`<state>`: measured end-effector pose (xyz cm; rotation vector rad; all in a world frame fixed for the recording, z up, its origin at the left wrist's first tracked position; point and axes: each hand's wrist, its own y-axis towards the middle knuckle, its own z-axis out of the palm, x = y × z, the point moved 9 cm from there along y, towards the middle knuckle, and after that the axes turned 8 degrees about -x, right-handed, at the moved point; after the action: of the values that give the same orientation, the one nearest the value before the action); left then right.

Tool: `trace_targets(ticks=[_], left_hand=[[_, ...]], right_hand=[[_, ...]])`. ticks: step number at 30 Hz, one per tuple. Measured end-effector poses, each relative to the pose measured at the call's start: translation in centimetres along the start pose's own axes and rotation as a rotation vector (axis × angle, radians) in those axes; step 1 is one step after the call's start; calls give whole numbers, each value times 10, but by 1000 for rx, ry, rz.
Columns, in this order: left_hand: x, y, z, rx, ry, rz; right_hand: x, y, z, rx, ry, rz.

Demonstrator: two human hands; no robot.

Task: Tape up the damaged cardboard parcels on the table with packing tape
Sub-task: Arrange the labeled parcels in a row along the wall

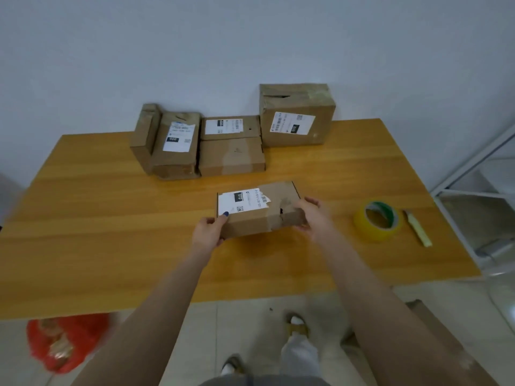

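Torn parcel (252,215) btwn L hand (207,229) & R hand (313,217)

You are in a plain room used for packing; home or office, you cannot tell. A bare pale grey wall (250,37) backs an orange-brown wooden table (111,232). Worn brown cardboard parcels with white shipping labels (296,118) line its far edge, a yellow roll of packing tape (373,232) lies to your right, and a white metal shelving frame (471,164) stands beside the table.
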<state>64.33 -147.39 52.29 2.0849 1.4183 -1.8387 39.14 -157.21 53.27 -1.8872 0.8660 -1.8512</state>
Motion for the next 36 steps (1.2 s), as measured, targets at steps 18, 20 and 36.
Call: trace_targets(ticks=[18,20,36], left_hand=[[36,0,39,362,-76,-73],[39,-2,50,403,61,34],[33,-11,72,500,397,195]], right_hand=[[-69,-11,6,-25,-46,3],[-76,-13,4,-34,-148,-35],[-58,-11,7,-5,-755,-296]])
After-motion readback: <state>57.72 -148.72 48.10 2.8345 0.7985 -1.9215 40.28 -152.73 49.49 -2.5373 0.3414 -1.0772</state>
